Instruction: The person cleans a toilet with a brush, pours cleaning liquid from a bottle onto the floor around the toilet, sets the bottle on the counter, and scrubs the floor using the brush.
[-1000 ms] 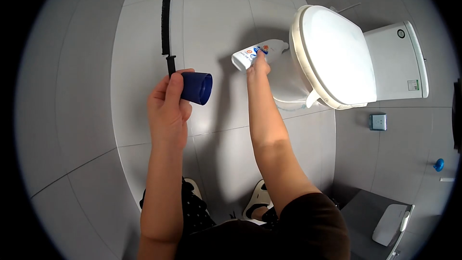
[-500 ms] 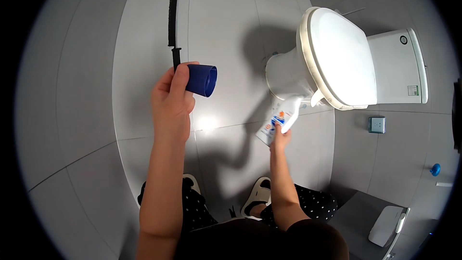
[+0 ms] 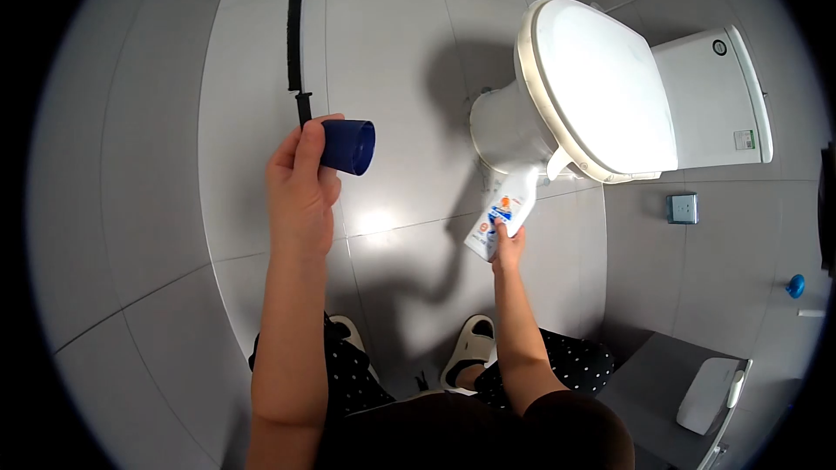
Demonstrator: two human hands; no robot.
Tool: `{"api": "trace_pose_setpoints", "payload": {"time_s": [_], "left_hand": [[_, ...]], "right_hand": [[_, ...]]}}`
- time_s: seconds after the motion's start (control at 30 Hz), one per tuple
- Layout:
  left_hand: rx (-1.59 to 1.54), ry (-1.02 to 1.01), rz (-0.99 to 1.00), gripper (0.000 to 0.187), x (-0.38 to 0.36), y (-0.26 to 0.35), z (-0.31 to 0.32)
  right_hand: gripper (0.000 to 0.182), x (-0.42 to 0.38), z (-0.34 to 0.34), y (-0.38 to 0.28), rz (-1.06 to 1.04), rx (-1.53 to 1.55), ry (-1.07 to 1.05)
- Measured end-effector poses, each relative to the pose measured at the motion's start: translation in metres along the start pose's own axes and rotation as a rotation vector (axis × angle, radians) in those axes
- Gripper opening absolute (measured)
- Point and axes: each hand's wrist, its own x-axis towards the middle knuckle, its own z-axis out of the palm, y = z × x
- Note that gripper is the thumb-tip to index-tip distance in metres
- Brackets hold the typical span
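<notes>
My left hand [image 3: 300,178] is closed round a dark blue cap [image 3: 348,147] and the handle of a long black brush [image 3: 297,35]. The cap's open end faces right, and the brush points up and away. My right hand [image 3: 509,248] grips a white bottle [image 3: 502,216] with a blue and orange label. The bottle tilts, its upper end near the base of the white toilet [image 3: 505,130]. Dark marks show on the floor round that base.
The toilet lid [image 3: 605,87] is down, with the tank [image 3: 714,100] to its right. A wall socket [image 3: 683,209] and a blue knob [image 3: 794,286] are on the right. A grey cabinet [image 3: 640,392] stands at lower right. My sandalled feet are below.
The view has shifted slightly, so the toilet appears a little further left and higher. My left hand with the cap and brush appears slightly further left. Both hands keep their holds.
</notes>
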Motion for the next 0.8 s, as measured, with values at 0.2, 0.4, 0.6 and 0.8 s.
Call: {"api": "trace_pose_setpoints", "payload": {"time_s": [0.2,0.4,0.6,0.8], "left_hand": [[0.014,-0.002,-0.013,0.041,-0.002,0.001,0.001],[0.023,-0.047,0.005,0.042,-0.007,0.005,0.005],[0.046,-0.049,-0.007,0.043,-0.010,0.007,0.008],[0.035,-0.045,-0.010,0.037,-0.011,0.010,0.010]], "right_hand": [[0.035,-0.022,0.044,0.015,0.050,0.059,-0.174],[0.035,-0.038,0.064,0.003,0.196,0.122,-0.282],[0.028,0.010,0.086,-0.002,0.262,0.030,-0.245],[0.035,0.042,0.089,0.014,0.208,-0.071,-0.175]]}}
